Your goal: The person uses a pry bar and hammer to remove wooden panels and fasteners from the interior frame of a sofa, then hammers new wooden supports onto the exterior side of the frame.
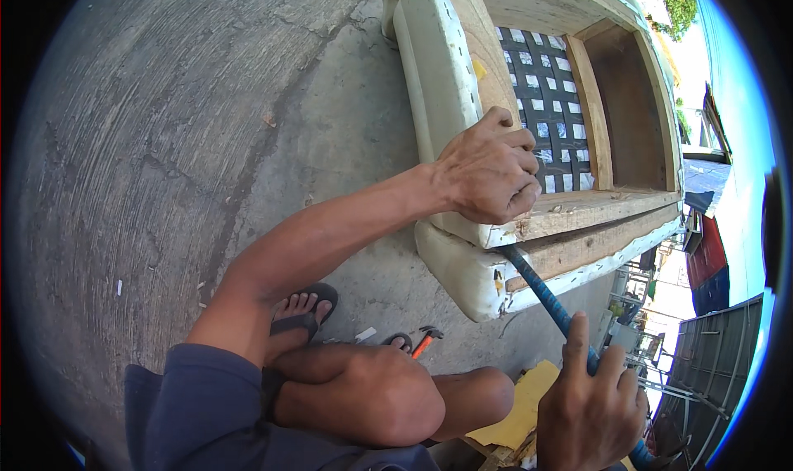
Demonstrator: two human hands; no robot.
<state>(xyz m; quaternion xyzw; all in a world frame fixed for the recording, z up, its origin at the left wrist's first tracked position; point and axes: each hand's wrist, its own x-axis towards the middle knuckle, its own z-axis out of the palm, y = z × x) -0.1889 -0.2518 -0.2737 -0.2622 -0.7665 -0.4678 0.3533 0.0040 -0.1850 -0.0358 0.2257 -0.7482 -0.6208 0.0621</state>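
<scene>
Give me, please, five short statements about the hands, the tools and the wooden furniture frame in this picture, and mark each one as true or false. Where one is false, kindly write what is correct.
1. The left hand hangs in the air, away from everything. False: it is on a corner of the wooden frame.
2. The right hand holds a blue-wrapped bar. True.
3. Black straps cross each other in a woven grid inside the frame. True.
4. The hammer has a green handle. False: its handle is orange.
5. The far end of the bar is at the gap below the frame's front rail. True.
</scene>
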